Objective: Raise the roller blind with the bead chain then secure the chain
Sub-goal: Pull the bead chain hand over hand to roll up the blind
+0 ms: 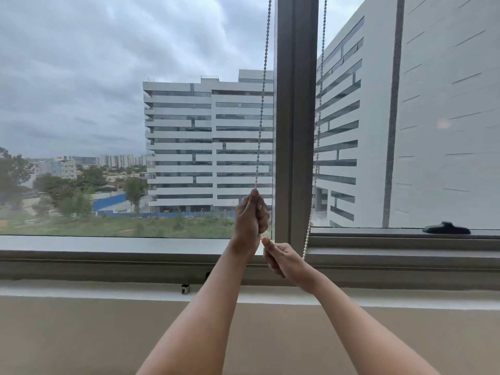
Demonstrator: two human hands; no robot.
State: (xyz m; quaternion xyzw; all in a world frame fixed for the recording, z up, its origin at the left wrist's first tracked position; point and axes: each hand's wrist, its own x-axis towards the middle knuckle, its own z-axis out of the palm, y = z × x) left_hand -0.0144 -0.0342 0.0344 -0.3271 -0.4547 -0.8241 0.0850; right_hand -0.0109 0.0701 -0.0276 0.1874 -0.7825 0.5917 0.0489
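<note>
Left hand [251, 215]: fingers clenched round the chain [261, 115], its left strand, in front of the glass [108, 104].
Right hand [284, 259]: I see it just below, thumb and fingers pinching the chain.
Second strand: hangs right of the post [296, 117].

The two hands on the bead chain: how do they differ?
The left hand is higher, against the glass; the right hand sits lower, by the window frame. The left hand's grip is a fist round the bead chain; the right hand pinches it just below. Both hold the same chain.
</note>
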